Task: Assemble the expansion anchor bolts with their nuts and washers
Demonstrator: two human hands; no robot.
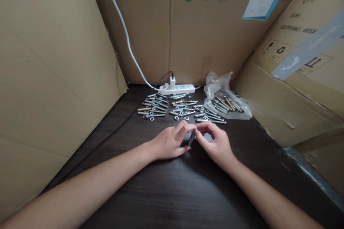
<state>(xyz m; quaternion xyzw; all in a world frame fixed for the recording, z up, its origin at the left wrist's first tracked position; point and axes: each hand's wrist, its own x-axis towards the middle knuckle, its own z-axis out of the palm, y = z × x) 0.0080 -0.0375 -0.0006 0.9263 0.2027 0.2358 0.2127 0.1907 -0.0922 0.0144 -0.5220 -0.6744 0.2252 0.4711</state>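
Observation:
Just above the dark table, an expansion bolt (191,139) stands slightly tilted between my two hands. My left hand (170,141) grips it, thumb at the lower end and fingers near the top. The thumb and index finger of my right hand (215,141) pinch the upper end; any nut or washer there is hidden by the fingertips. Beyond my hands lie rows of metal bolts and sleeves, a left group (156,105), a middle group (184,107) and a right group (211,116), with loose washers (187,118) among them.
A clear plastic bag (242,114) with more bolts lies at the back right. Behind the rows sits a white power strip (188,89) with a charger (172,83) plugged in. A black cable (113,134) crosses the table's left side. Cardboard walls (145,28) enclose the table (161,193).

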